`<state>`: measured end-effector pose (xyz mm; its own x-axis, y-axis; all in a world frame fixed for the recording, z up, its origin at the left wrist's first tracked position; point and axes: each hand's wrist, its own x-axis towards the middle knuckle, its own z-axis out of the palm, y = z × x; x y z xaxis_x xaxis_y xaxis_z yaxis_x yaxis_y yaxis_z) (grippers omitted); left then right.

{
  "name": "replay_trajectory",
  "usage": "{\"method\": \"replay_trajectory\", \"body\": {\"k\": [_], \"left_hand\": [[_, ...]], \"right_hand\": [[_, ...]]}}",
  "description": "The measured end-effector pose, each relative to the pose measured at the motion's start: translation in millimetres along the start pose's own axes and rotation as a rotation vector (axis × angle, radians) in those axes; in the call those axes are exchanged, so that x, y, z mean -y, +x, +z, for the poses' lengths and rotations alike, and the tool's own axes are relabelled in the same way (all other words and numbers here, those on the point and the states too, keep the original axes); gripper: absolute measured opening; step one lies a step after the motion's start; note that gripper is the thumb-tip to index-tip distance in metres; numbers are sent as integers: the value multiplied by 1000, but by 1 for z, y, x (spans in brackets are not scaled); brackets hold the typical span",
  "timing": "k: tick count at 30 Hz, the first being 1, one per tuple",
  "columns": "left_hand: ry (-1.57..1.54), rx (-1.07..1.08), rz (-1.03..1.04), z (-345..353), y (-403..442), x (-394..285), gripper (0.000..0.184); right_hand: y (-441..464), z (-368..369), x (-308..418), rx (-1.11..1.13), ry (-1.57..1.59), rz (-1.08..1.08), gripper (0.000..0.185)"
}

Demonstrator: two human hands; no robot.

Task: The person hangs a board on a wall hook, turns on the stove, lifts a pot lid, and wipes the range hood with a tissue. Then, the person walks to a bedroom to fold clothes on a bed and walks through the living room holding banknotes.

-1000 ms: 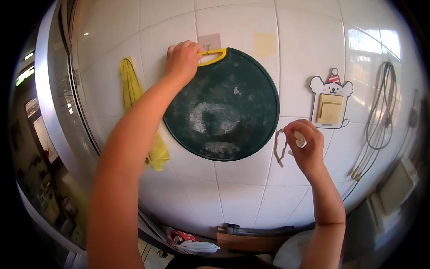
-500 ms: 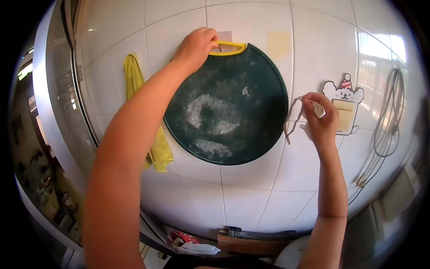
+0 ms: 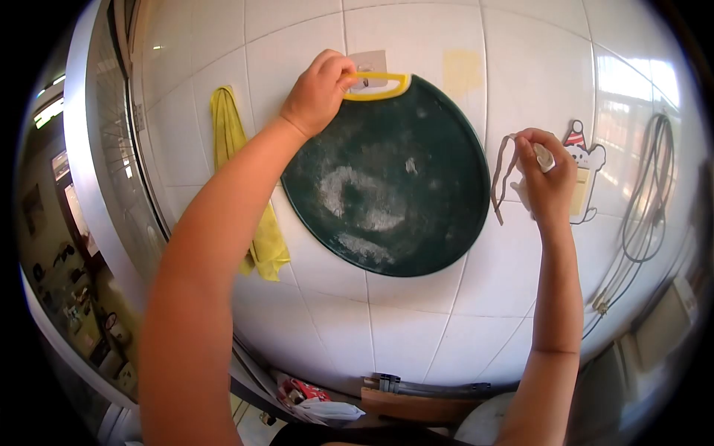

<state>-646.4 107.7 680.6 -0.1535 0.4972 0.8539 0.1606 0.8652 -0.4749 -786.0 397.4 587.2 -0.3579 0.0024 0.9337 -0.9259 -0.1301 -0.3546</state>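
Observation:
A round dark green cutting board [image 3: 439, 201] with whitish worn patches is up against the tiled wall. My left hand [image 3: 320, 93] grips the yellow handle [image 3: 375, 94] at its top, fingers closed round the handle's left side. Behind the handle, a small hook [image 3: 365, 80] shows on a pinkish-beige wall patch. To the right of the board, my right hand [image 3: 549, 175] is closed on a thin grey-brown strap [image 3: 500, 182] that hangs in a bent loop. A whitish end [image 3: 545, 157] sticks out of the same fist; what it belongs to is hidden.
A yellow cloth [image 3: 268, 241] hangs left of the board. A bear-shaped wall holder [image 3: 587, 160] is partly behind my right hand, with a looped cable [image 3: 645, 193] farther right. Below are a brown board [image 3: 416, 407] and a white plastic bag [image 3: 327, 410]. A metal-framed door [image 3: 97, 149] stands left.
The cutting board has shifted slightly right and tilted, its handle a little lower on the wall. My left hand moved slightly left; my right hand went up and right with the strap.

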Motion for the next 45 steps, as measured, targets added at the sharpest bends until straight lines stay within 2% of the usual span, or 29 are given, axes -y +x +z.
{"method": "replay_trajectory", "body": {"k": [2, 6, 7, 8, 9, 11, 13, 19, 22, 25, 28, 31, 32, 33, 35, 38, 45], "left_hand": [[-38, -14, 138, -1, -6, -3, 21], [-130, 130, 152, -11, -37, -30, 25], [-151, 128, 157, -9, -41, -35, 25], [-166, 121, 141, -7, -43, -38, 24], [-177, 112, 126, -8, -44, -41, 24], [-156, 114, 94, -14, -40, -44, 23], [-134, 118, 71, -20, -37, -43, 23], [-93, 153, 62, -36, -26, -35, 22], [-91, 192, 36, -33, -26, -35, 21], [-84, 237, -5, -28, -29, -33, 19], [-54, 245, -69, -28, -35, -29, 17], [-23, 240, -127, -33, -30, -27, 16], [-14, 229, -135, -35, -28, -26, 15], [-1, 217, -142, -32, -24, -22, 15], [-15, 186, -168, -23, -15, -9, 15], [-29, 164, -168, -12, -3, -2, 15], [39, 136, -218, -2, -4, 9, 15]], "right_hand": [[8, 10, -8, 41, -11, -34, 11], [30, 42, 16, 211, -64, -167, 12], [39, 59, 12, 222, -26, -308, 13], [47, 73, 18, 268, -59, -337, 13], [53, 86, 33, 358, -81, -264, 12], [67, 118, 34, 335, -150, -414, 13], [77, 145, 36, 316, -198, -474, 14], [85, 166, 47, 368, -212, -383, 15], [82, 166, 46, 308, -176, -415, 14], [79, 166, 32, 325, -291, -594, 13], [70, 150, 41, 438, -436, -464, 16], [68, 131, 31, 280, -212, -470, 17], [70, 122, 28, 311, -83, -419, 18], [75, 114, 24, 400, 31, -237, 22], [74, 95, 35, 502, 82, -30, 26], [74, 90, 31, 467, -130, -191, 27], [71, 109, 21, 247, -387, -375, 20]]}}
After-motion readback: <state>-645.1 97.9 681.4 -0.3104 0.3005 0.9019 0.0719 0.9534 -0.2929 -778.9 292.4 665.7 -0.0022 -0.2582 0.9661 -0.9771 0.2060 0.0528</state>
